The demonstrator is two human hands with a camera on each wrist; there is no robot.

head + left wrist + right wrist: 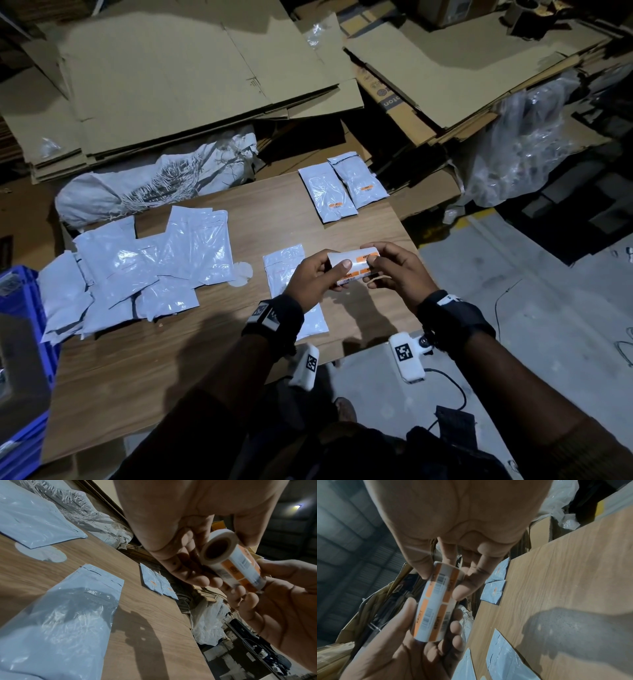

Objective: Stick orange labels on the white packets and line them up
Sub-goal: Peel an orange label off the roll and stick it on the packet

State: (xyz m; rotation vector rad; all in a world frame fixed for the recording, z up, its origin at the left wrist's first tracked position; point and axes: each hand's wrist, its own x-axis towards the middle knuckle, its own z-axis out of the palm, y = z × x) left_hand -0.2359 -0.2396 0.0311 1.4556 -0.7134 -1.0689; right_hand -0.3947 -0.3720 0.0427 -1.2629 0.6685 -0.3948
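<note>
Gripping a cylindrical paper label roll (354, 267), left hand (317, 279) and right hand (394, 270) hover over a glossy packet (291, 270).

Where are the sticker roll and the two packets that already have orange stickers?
label roll (354, 265), head view, its orange-printed side.
left labelled packet (325, 192), head view, its middle.
right labelled packet (359, 181), head view, its middle.

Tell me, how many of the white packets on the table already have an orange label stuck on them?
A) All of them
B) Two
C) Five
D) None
B: only the two labelled packets lying side by side at the far end of the table show an orange sticker; the packet under the hands and the pile show none, while the left hand and right hand hold the label roll.
</note>
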